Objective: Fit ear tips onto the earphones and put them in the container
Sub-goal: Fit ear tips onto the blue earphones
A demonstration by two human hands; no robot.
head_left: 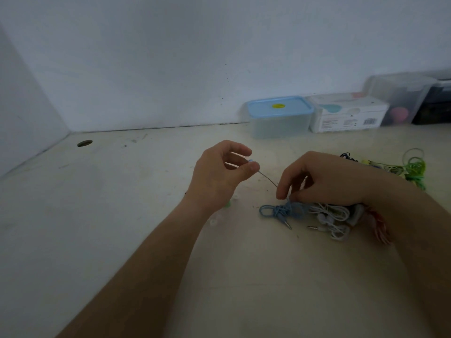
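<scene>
Several tangles of earphones crowd the table (122, 191) on my right. A white set (334, 215) lies just beside the blue one, partly under my right hand (324, 179). A green set (412, 167) sits farther back, and something red (378, 228) shows at my right wrist. Along the wall stand a closed container (280, 115) with a blue lid, a white box (349, 114) touching its right side, and a clear bin (400, 96) beyond that. Two small ear tips, one clear (214, 222) and one greenish (228, 204), lie by my left wrist, half hidden by my forearm.

My left hand (219, 172) is raised above the table and pinches a pale blue earbud (251, 161) between thumb and forefinger. A thin wire runs from it down to my right hand. My right fingers curl down onto the blue earphones (283, 211) and seem to pinch the cord where it meets the bundle, though they hide the exact contact. The bundle is a knotted coil of light blue cord lying on the table, with its metal plug pointing toward me.
</scene>
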